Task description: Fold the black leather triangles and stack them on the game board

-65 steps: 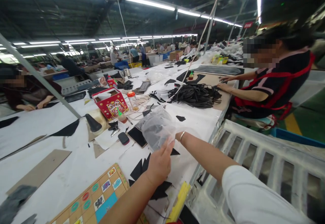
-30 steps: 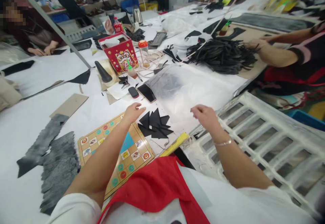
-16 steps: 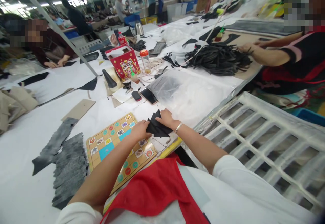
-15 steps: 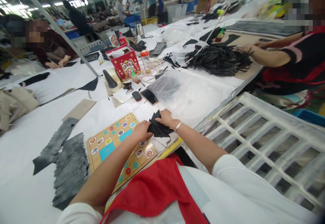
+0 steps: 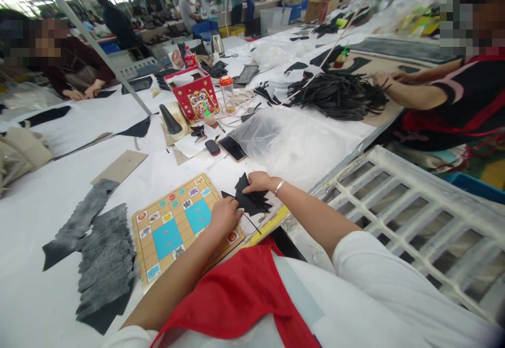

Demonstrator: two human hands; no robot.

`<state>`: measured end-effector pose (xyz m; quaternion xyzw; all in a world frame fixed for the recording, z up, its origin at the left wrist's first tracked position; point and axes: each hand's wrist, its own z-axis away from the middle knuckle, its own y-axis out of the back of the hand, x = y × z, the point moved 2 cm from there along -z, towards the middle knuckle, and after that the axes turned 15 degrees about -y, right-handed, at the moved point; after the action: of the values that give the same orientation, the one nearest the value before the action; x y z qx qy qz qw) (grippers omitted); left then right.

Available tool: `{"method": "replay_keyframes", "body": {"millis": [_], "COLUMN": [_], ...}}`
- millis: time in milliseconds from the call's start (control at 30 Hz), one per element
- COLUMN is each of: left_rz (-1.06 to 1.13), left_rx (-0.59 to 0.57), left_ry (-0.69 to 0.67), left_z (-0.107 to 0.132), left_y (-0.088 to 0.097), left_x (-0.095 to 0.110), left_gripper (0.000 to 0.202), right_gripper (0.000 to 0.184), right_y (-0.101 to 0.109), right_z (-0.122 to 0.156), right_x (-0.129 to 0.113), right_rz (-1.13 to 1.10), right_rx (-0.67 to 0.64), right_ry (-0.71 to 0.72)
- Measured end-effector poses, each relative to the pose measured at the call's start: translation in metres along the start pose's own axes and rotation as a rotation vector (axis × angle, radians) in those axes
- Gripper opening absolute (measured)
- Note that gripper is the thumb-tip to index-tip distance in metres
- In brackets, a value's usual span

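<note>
A small pile of black triangular cut pieces lies near the front edge of the white table. My left hand rests closed at the pile's left side, over the corner of a colourful game board. My right hand covers the pile's far side, fingers curled onto the pieces. A clear plastic bag with dark material inside lies flat just beyond my hands.
Grey scalloped fabric pieces lie at the left. A phone, a red box, a jar and a heap of black strips sit beyond. A co-worker's arms work at the right. A white crate stands on my right.
The plastic bag I held up has been laid on the table. Both hands came down onto the black pieces and have gathered them; my left hand has slid slightly nearer.
</note>
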<state>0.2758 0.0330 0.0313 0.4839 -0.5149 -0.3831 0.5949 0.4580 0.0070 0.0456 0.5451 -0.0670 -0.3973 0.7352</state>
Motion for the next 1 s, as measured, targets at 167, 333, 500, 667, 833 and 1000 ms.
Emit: {"method": "replay_keyframes", "body": {"millis": [167,333,500,667,833,1000], "left_rz": [0.006,-0.055,-0.052,0.043,0.111,0.139], "left_rx": [0.053,0.134,0.114,0.185,0.220,0.241], "left_ry": [-0.016,0.107,0.070,0.074,0.038,-0.023], "left_z": [-0.005,0.011,0.017,0.011,0.005,0.003], "left_y": [-0.007,0.004,-0.001,-0.009,-0.014,-0.021], "left_x": [0.003,-0.009,-0.005,-0.002,-0.006,0.001], "left_gripper": [0.017,0.025,0.025,0.024,0.032,0.025], "right_gripper": [0.021,0.014,0.021,0.029,0.068,0.072], "right_y": [0.000,0.012,0.024,0.014,0.001,-0.013], "right_z": [0.006,0.003,0.016,0.041,0.046,0.038], "right_x": [-0.008,0.003,0.016,0.017,0.011,0.007], "right_rz": [0.012,-0.055,-0.081,0.063,0.169,0.221], "right_rx": [-0.013,-0.021,-0.075,-0.079,0.074,0.025], "right_ry": [0.038,0.012,0.005,0.000,-0.041,-0.038]}}
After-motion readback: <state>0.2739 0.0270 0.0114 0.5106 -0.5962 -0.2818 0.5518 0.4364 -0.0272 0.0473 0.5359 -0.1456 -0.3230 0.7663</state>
